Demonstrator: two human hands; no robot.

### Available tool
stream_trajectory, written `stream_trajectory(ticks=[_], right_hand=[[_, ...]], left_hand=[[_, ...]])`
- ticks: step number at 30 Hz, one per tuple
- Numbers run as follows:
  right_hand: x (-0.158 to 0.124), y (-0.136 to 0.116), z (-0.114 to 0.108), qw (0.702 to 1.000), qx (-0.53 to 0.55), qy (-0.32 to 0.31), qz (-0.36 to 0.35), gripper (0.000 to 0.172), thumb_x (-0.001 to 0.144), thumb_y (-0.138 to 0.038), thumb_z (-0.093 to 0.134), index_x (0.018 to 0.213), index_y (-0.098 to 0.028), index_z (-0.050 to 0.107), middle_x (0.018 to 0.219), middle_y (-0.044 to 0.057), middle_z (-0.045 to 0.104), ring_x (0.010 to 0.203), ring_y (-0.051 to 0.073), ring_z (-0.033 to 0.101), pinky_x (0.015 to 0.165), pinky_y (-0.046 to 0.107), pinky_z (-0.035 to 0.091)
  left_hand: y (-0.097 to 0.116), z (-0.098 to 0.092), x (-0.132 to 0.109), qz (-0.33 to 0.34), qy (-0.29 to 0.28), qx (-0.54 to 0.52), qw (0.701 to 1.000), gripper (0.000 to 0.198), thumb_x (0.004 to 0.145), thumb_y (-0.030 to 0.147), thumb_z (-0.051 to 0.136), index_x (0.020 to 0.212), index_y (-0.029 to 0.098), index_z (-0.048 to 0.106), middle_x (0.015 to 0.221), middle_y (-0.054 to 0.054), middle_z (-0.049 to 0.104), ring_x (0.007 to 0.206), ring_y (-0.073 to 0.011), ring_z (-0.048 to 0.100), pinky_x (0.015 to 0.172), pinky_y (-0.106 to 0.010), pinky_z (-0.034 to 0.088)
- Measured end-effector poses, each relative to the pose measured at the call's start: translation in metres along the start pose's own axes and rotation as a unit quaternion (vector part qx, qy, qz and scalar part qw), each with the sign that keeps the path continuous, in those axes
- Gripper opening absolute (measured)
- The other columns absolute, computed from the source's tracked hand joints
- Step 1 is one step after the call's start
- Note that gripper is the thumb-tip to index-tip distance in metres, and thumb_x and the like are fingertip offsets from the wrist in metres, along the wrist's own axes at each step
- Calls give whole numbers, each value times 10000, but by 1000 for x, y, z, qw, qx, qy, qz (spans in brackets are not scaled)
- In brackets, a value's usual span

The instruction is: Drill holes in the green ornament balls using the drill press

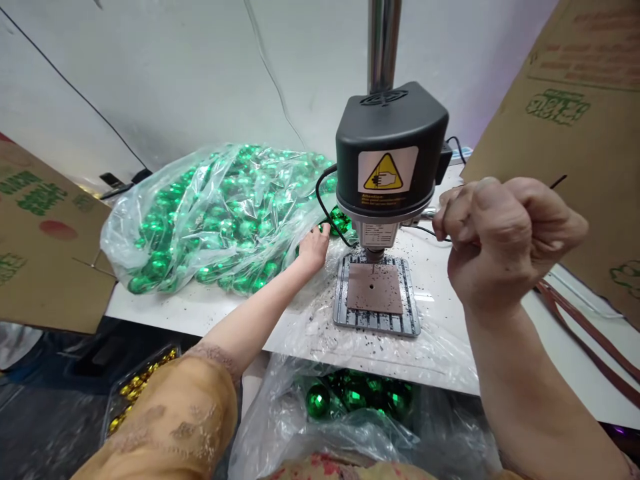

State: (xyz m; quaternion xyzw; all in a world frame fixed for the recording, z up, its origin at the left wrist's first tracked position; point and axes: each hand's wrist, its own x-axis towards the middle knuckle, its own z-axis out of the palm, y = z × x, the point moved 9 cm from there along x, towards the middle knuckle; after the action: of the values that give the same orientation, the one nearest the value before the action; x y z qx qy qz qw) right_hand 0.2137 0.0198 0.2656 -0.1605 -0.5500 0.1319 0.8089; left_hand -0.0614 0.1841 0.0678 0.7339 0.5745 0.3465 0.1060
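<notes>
My left hand (315, 245) reaches to the right edge of a large clear plastic bag (117, 243) full of shiny green balls (157, 263), its fingertips at a green ball beside a black cable. Whether it grips that ball is unclear. A black drill press (393, 147) with a yellow warning label stands at the centre, over a brown square plate (375, 288) with a small hole, on a slotted metal base (411, 293). To the right of the drill head, my right hand (505, 233) is raised with curled fingers; what they close on is hidden.
Cardboard boxes stand at the left (55, 247) and right (575, 153). An open bag (280, 413) of green balls hangs below the white table's front edge (400, 370). Gold balls (143, 383) lie lower left. Brown straps (590, 340) lie at the right. Dark shavings surround the base.
</notes>
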Motion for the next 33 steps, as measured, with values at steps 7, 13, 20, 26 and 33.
stream_trajectory(ticks=[7,13,20,26,33], right_hand=[[2,-2,4,999,16,-18,-33,495,932,-238,649,553,-188,335,488,-73,306,408,31,364,437,272,302],[0,-7,7,999,6,-33,-41,494,942,-195,607,571,-191,282,504,-66,299,425,36,383,435,278,304],[0,-5,6,998,18,-31,-49,484,950,-219,618,574,-188,315,498,-72,311,419,30,389,438,274,319],[0,-2,3,999,29,-20,-39,470,937,-241,645,566,-196,361,487,-76,308,415,42,378,438,281,306],[-1,-2,4,1000,19,-19,-13,472,938,-251,651,562,-204,371,485,-65,293,422,66,349,428,295,286]], left_hand=[[-19,10,23,-68,-26,-16,997,153,808,38,658,809,190,636,1003,-134,662,1142,-371,628,1089,-571,444],[-2,4,8,-44,-42,-85,995,185,810,241,736,987,204,698,1020,-90,703,1056,-294,644,1035,-473,520],[22,-16,-44,-166,-2,-454,875,407,898,498,675,1195,228,608,1155,-69,684,968,-197,682,838,-381,629],[46,-26,-86,-172,33,-527,832,516,853,575,740,1218,263,551,1104,-41,695,1019,-206,709,970,-476,614],[52,10,-119,-176,10,-454,873,615,802,504,812,1311,225,610,1258,-95,713,1150,-243,699,1012,-402,572]])
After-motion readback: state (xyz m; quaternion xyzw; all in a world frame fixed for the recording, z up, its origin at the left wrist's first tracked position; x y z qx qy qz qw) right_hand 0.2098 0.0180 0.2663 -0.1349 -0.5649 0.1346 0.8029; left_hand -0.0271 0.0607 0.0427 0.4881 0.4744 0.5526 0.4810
